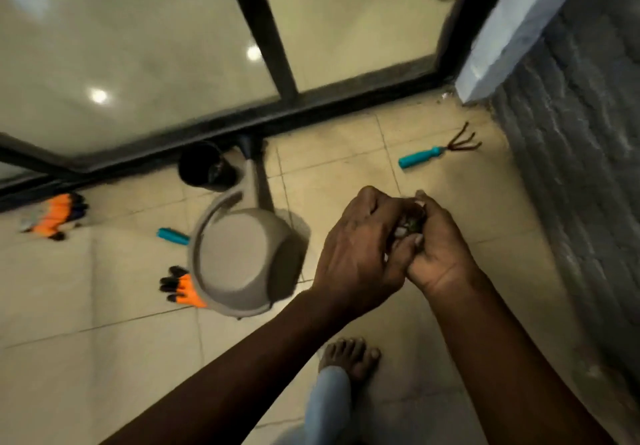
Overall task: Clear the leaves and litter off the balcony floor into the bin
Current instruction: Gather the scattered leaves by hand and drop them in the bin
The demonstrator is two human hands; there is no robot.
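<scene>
My left hand and my right hand are pressed together above the tiled balcony floor, at centre right. Between them they grip a small dark clump of leaves and litter; most of it is hidden by the curled fingers. A round black bin stands by the glass door's frame, to the upper left of my hands. A little debris lies in the far corner by the wall.
A grey watering can lies between the bin and my hands. A teal-handled hand rake lies near the grey wall. Orange-and-black gloves and another teal handle lie left. My bare foot is below.
</scene>
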